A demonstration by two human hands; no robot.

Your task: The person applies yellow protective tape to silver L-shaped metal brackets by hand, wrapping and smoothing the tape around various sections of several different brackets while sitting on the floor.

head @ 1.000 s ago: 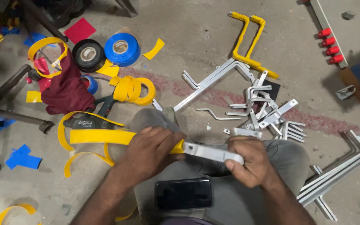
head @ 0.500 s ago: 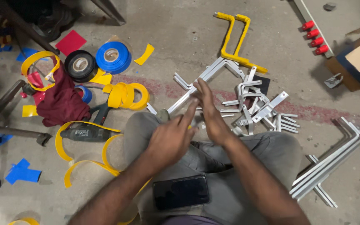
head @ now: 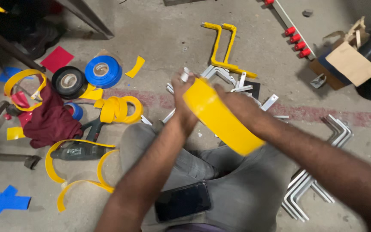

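Presently, my left hand [head: 184, 96] pinching a small white piece [head: 185, 75], my right hand [head: 237, 107] gripping the yellow strip [head: 222, 116], grey brackets [head: 237, 88] beneath, phone [head: 182, 201] on my lap.

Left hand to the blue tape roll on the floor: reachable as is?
Probably not right away. The left hand is on the yellow strip that both hands hold. The blue tape roll lies uncovered further to the left, with bare floor between, so letting go should free the way.
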